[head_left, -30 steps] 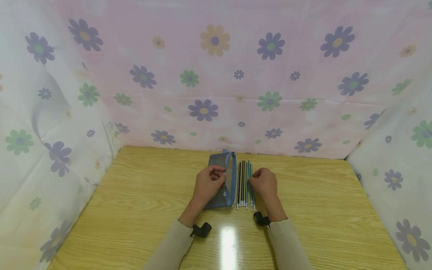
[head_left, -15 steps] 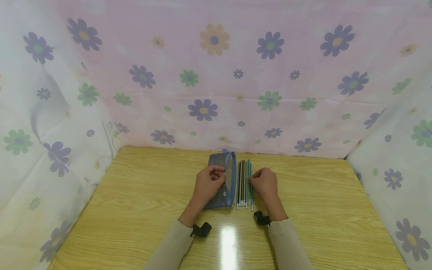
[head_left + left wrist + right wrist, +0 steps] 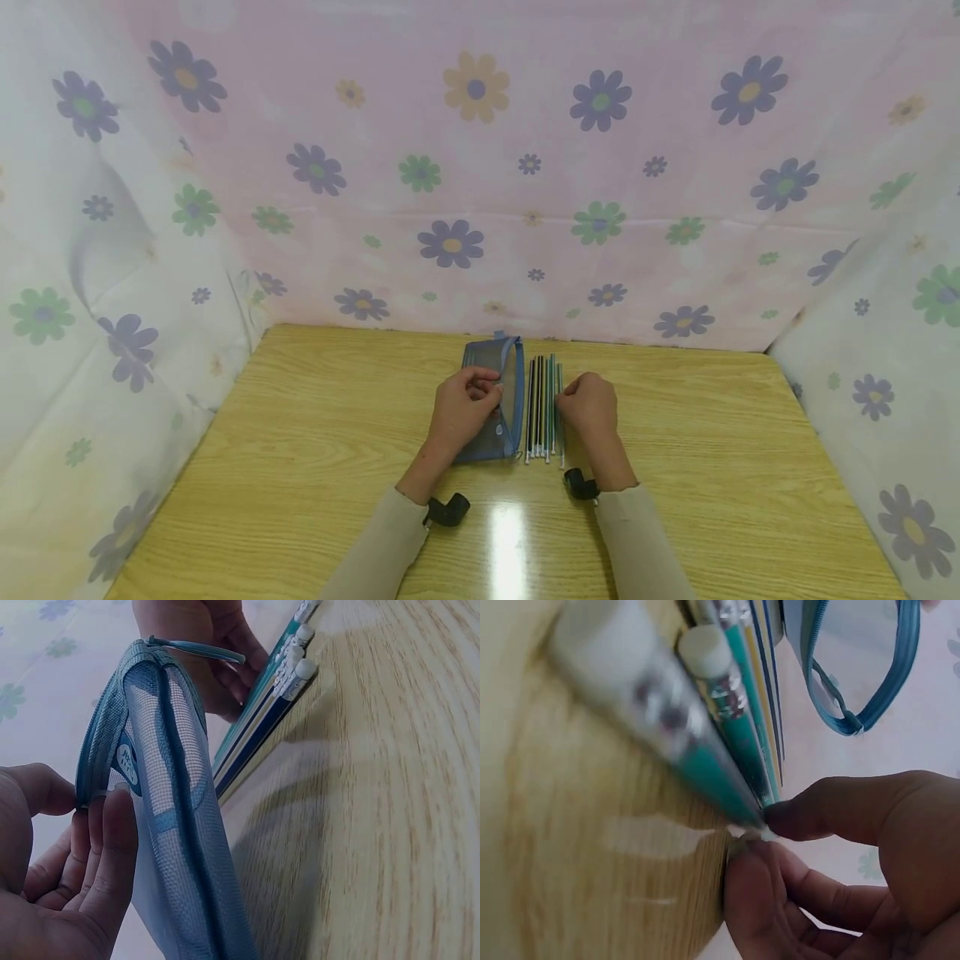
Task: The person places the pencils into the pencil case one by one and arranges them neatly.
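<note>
A blue mesh zip pencil case [image 3: 480,448] lies on the table with its zip side gaping toward the right. At that opening, my left hand [image 3: 467,407] pinches the zip edge between thumb and fingers, as the left wrist view shows close up. Beside the case is a row of pencils [image 3: 541,408], dark, yellowish and green, their white erasers toward me. My right hand [image 3: 589,407] pinches the outermost green pencil [image 3: 705,776] between thumb and index finger, at the row's right end. In the right wrist view its eraser end looms blurred, slightly apart from the neighbouring green pencil [image 3: 739,739].
The wood-grain table [image 3: 337,433] extends to both sides and toward me. A flowered cloth [image 3: 525,167] hangs behind it and along both sides. Black wrist cameras [image 3: 450,510] sit at both cuffs. Through the mesh, a few thin light lines show at the case's far left.
The green pencils at the right end have shifted slightly; one now lies closer along the row, with a gap to the outermost. My right hand moved a touch right. My left hand stays put.
</note>
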Available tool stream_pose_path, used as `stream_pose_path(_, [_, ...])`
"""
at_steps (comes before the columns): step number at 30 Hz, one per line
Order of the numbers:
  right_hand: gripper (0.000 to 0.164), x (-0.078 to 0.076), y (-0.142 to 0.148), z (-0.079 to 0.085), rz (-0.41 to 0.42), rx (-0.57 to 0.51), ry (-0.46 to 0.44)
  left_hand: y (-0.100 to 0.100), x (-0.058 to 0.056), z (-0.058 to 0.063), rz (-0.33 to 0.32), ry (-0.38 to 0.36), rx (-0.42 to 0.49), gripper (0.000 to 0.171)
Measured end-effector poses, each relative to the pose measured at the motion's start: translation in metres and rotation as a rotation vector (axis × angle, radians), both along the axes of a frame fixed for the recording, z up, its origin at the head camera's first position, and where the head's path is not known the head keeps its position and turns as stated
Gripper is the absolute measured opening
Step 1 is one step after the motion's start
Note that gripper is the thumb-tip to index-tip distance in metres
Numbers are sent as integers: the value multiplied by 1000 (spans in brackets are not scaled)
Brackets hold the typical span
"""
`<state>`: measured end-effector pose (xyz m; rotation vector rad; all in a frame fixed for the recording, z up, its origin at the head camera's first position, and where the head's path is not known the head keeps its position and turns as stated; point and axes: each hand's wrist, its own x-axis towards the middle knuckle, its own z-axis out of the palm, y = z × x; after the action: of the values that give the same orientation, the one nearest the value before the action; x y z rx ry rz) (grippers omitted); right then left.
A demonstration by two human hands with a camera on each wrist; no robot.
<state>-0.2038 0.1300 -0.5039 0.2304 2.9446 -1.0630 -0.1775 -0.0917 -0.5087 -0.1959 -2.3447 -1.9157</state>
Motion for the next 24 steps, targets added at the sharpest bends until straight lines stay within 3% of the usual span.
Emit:
stream_pose_path(8, [22, 2, -3, 2, -15, 114, -50, -1, 0, 1, 5, -9, 4, 17])
stream_pose_path(15, [44, 3, -4, 4, 6, 135, -74, -1, 0, 1, 1, 6, -9, 17])
stream_pose_path(24, [43, 4, -4, 7, 5, 150, -97, -1, -1, 2, 13, -1, -6, 16])
